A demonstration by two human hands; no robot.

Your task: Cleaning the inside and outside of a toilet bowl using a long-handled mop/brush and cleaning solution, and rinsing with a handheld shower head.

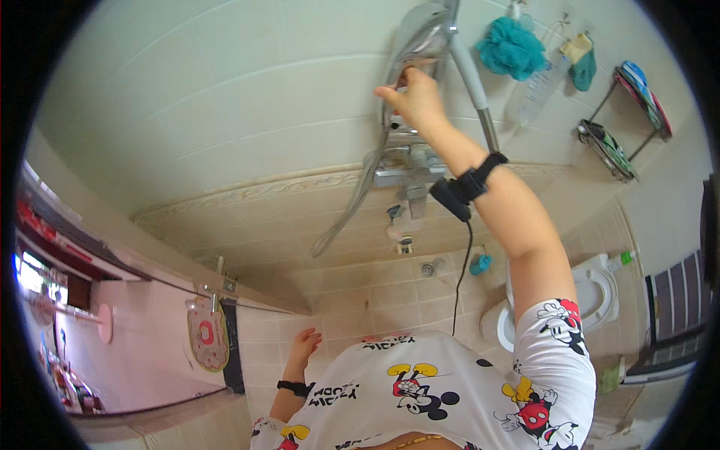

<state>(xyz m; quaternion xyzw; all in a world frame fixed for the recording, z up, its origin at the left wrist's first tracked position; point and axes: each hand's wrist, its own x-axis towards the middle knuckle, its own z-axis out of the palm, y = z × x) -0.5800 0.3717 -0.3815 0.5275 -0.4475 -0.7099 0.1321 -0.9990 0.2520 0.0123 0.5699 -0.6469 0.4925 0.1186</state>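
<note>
My right hand (421, 103) reaches up to the shower fittings on the tiled wall. Its thumb points left, while the other fingers curl in under a clear and silvery shelf (420, 34); what they grip is hidden. Just below the hand sits a chrome shower mixer (405, 174), with a grey hose (351, 214) looping down to its left. A hand shower with a pale handle (469, 75) slants beside my wrist. My left hand (305, 343) hangs low at my side, fingers loosely stretched, holding nothing.
A teal bath puff (511, 48) and small mitts (582, 61) hang on the wall at upper right, near a wire corner rack (622, 124). The white toilet (596, 292) stands at right. At left, a partition edge (262, 292) borders a doorway with a mat (207, 334).
</note>
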